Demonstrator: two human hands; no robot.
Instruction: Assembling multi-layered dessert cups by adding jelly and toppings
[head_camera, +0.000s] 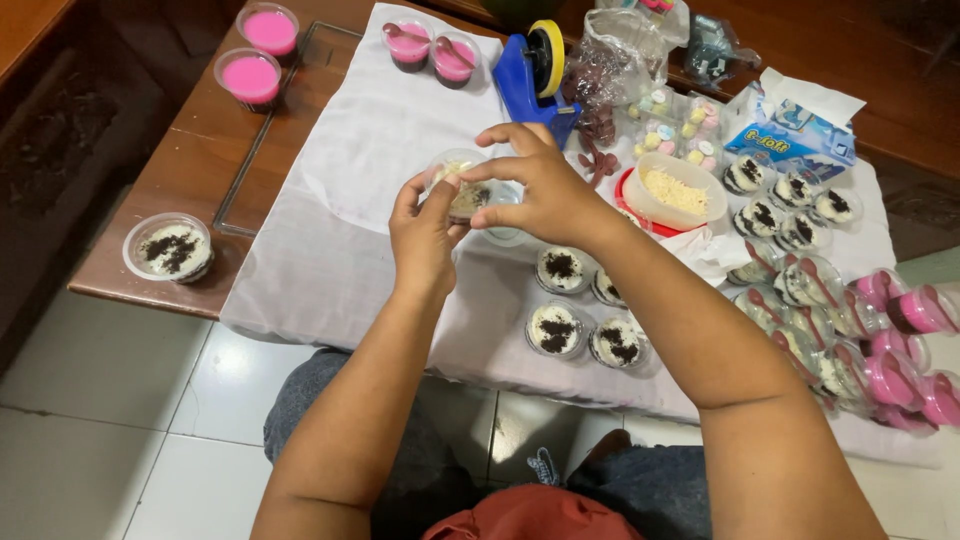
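Holding a small clear plastic cup of white cream topped with dark crumbs (462, 190) near the middle of the frame, both hands close around it: the left hand (425, 232) grips it from below with thumb and fingers, and the right hand (540, 190) pinches at its rim from above, over the white cloth (340, 190) that covers the wooden desk (190, 170).

Judging by the layout, the work looks well along but not finished. Four crumb-topped cups without lids (585, 310) sit just below the hands, and more stand at the right. Lidded cups with small spoons (800, 290) crowd the right edge beside pink-filled lidded cups (915, 350). A blue tape dispenser (535, 70) stands at the upper middle, a tub of grated yellow topping (675, 190) to its right.
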